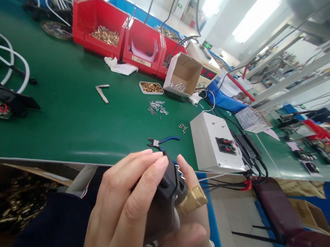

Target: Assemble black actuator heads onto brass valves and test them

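Note:
My left hand (124,214) is closed around a dark grey plastic part (164,202), fingers wrapped over its top. A brass fitting (193,200) sticks out of the part's right side. My right hand (194,230) grips the same part from below and the right, thumb up beside the brass fitting. Both hands are held low, in front of the green table's (73,121) near edge. Blue-handled pliers (163,141) lie on the table just beyond my fingertips.
A white switch box (216,143) with cables stands right of the pliers. Loose small metal clips (157,107), a tray of brass pieces (151,87), an open cardboard box (183,74) and red bins (98,26) lie farther back. White tubing (13,57) lies far left.

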A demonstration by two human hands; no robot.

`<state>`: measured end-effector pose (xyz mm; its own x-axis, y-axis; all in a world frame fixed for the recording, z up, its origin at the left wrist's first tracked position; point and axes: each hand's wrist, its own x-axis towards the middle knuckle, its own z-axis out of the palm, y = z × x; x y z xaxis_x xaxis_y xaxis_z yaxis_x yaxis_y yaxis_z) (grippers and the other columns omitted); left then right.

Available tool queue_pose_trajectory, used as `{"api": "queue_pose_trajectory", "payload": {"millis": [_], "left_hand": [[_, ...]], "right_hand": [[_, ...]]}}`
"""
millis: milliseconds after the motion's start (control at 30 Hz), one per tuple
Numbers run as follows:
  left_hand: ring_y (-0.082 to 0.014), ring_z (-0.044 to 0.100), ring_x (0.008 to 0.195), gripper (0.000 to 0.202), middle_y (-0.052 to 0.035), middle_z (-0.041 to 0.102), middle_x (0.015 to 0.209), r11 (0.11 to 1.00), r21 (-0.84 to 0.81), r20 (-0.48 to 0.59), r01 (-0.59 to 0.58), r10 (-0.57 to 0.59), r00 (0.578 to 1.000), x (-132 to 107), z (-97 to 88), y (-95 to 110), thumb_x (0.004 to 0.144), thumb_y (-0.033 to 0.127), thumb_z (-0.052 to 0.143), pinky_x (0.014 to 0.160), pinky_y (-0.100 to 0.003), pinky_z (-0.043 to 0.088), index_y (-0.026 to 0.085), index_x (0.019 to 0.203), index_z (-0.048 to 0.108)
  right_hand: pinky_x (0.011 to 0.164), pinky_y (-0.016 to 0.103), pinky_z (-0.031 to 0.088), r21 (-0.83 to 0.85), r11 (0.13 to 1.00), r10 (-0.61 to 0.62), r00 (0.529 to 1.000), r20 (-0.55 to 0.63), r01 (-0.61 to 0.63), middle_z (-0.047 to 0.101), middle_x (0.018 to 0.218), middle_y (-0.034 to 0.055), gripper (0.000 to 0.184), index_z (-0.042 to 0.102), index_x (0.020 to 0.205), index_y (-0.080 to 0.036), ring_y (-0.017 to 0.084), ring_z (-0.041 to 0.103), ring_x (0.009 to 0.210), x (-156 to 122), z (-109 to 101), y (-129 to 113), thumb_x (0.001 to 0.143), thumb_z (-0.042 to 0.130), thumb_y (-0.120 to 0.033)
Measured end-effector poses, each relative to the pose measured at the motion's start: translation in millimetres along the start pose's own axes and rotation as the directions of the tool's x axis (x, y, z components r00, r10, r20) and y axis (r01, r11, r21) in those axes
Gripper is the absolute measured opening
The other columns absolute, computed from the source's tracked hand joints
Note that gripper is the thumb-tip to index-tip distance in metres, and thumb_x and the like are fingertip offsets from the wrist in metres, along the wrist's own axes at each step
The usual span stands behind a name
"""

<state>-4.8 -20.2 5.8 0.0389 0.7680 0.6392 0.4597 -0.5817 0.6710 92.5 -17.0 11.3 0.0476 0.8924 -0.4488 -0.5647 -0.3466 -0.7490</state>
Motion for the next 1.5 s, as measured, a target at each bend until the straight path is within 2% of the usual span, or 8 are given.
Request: {"api": "queue_pose_trajectory", "payload": {"millis": [367,533,633,867,1033,1233,1333,1500], "left_hand": [[-0.0278,0.061,0.122,0.060,-0.0104,0.063,0.132,0.999,0.039,-0.008,0.002,-0.002,1.000,-2,0.2,1,0.084,0.036,0.077,0.109,-0.041,0.048,0.014,0.135,0.055],[-0.0261,0.061,0.122,0.057,-0.0097,0.062,0.133,0.999,0.031,0.024,0.010,-0.011,1.000,-4,-1.1,-3,0.085,0.035,0.075,0.110,-0.040,0.049,0.015,0.134,0.054],[-0.0247,0.060,0.124,0.055,-0.0105,0.062,0.134,1.000,0.029,0.031,0.008,-0.009,0.999,-4,-0.6,-7,0.085,0.030,0.076,0.111,-0.038,0.048,0.014,0.133,0.054],[-0.0224,0.058,0.126,0.053,-0.0122,0.060,0.134,0.999,-0.004,0.080,-0.046,0.046,0.996,-5,-0.4,-10,0.090,0.034,0.073,0.113,-0.034,0.047,0.012,0.133,0.053],[-0.0215,0.057,0.127,0.051,-0.0105,0.060,0.134,0.997,-0.030,0.079,-0.069,0.071,0.994,-7,-0.1,-11,0.092,0.033,0.071,0.113,-0.034,0.046,0.014,0.135,0.053],[-0.0235,0.060,0.124,0.053,-0.0083,0.062,0.134,0.999,-0.033,0.041,-0.042,0.043,0.998,-9,4.4,-9,0.089,0.028,0.075,0.110,-0.038,0.049,0.018,0.136,0.054],[-0.0240,0.060,0.123,0.055,-0.0089,0.063,0.133,0.998,-0.021,0.057,-0.067,0.068,0.996,-10,5.0,-10,0.089,0.027,0.075,0.108,-0.038,0.050,0.018,0.138,0.053],[-0.0244,0.060,0.123,0.053,-0.0096,0.062,0.132,0.994,-0.007,0.072,-0.112,0.112,0.991,-9,2.6,-12,0.088,0.026,0.075,0.109,-0.037,0.049,0.016,0.135,0.054]], "right_hand": [[0.071,0.046,0.061,0.132,0.990,0.041,0.999,0.032,-0.045,0.076,0.078,0.0060,0.060,0.075,0.089,-0.022,0.026,0.071,0.068,3,-2,6,0.088,0.044,-0.073],[0.075,0.046,0.060,0.151,0.988,-0.041,0.999,0.020,0.038,0.076,0.087,0.0057,0.063,0.072,0.094,-0.024,0.027,0.072,0.079,7,0,1,0.087,0.039,-0.077],[0.081,0.044,0.058,0.166,0.975,-0.152,0.988,0.009,0.148,0.074,0.089,0.0042,0.061,0.071,0.096,-0.026,0.026,0.071,0.087,4,1,-7,0.089,0.038,-0.077],[0.087,0.041,0.054,0.070,0.896,-0.437,0.899,-0.020,0.438,0.069,0.098,0.0036,0.058,0.075,0.100,-0.027,0.024,0.066,0.090,-5,-2,-13,0.091,0.040,-0.073],[0.089,0.042,0.050,-0.176,0.712,-0.696,0.717,-0.046,0.680,0.062,0.112,0.0053,0.061,0.076,0.101,-0.028,0.026,0.060,0.098,-2,-10,-10,0.094,0.031,-0.070],[0.084,0.039,0.052,-0.267,0.564,-0.810,0.586,0.007,0.782,0.058,0.108,0.0069,0.060,0.074,0.104,-0.027,0.025,0.057,0.100,-4,-7,-13,0.099,0.026,-0.062],[0.083,0.038,0.051,-0.249,0.554,-0.824,0.565,-0.029,0.795,0.056,0.113,0.0066,0.059,0.075,0.105,-0.027,0.024,0.056,0.101,-5,-5,-13,0.099,0.027,-0.061],[0.090,0.039,0.049,-0.215,0.585,-0.801,0.598,-0.006,0.782,0.055,0.115,0.0065,0.062,0.076,0.105,-0.027,0.025,0.055,0.102,-7,-9,-10,0.098,0.026,-0.065]]}}
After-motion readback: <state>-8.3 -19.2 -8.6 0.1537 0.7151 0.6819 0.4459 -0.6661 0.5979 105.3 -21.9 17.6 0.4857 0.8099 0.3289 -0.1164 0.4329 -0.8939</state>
